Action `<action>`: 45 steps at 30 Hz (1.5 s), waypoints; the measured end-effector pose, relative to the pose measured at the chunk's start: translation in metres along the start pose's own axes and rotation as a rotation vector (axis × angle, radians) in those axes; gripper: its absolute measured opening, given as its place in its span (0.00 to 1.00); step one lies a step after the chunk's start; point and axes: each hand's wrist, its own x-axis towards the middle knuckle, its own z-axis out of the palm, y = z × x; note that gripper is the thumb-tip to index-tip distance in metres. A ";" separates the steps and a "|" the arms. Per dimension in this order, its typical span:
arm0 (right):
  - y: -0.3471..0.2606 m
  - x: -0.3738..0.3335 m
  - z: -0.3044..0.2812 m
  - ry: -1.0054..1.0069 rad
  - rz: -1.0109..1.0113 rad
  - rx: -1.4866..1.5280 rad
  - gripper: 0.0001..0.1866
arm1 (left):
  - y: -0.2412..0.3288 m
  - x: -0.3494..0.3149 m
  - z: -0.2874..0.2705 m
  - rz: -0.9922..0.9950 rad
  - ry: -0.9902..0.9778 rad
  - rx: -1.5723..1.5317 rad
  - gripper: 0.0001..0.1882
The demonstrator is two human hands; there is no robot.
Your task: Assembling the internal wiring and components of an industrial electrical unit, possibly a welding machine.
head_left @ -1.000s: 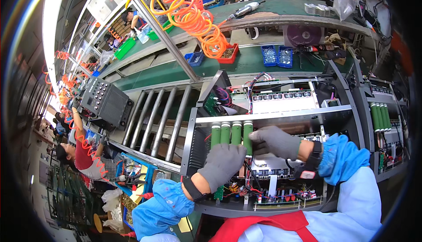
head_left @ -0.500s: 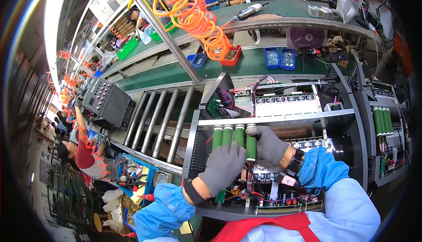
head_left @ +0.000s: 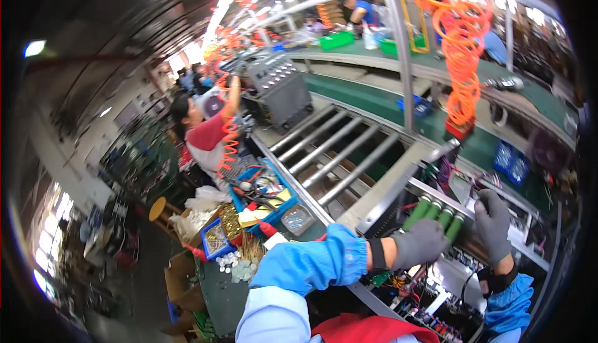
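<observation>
Several green tube-shaped resistors (head_left: 443, 216) with pale ends stand in a row inside an open dark metal chassis (head_left: 387, 204) at the lower right. My left hand (head_left: 421, 244), in a grey glove, rests against their near ends with its fingers curled in. Whatever those fingers hold, if anything, is hidden. To the right of the row, my right hand (head_left: 494, 228), gloved too, is raised over the chassis, apart from the resistors. Its fingers point up and nothing shows in them. Circuit boards and wiring (head_left: 408, 296) lie below my hands.
Metal rollers (head_left: 339, 163) run left of the chassis. A blue tool tray (head_left: 289, 201) and small-parts bins (head_left: 216, 241) sit nearer. A co-worker (head_left: 208, 134) handles a grey cabinet (head_left: 277, 87) farther off. An orange coiled hose (head_left: 461, 62) hangs at the upper right.
My view has swung left, so the chassis now appears lower right. My right hand has left the rightmost resistor and risen away from it. My left hand stays by the row.
</observation>
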 end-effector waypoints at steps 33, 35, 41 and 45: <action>0.064 0.067 0.046 -0.598 0.437 0.544 0.08 | 0.008 0.006 0.018 -0.059 0.128 0.088 0.26; 0.063 0.068 0.050 -0.582 0.446 0.530 0.08 | 0.007 0.006 0.017 -0.066 0.173 0.134 0.27; 0.010 0.063 0.053 -0.571 0.901 0.726 0.10 | -0.003 0.012 0.060 -0.136 -0.012 0.102 0.28; 0.068 0.070 0.051 -0.456 0.377 0.370 0.10 | 0.006 0.023 0.022 -0.044 -0.093 0.026 0.17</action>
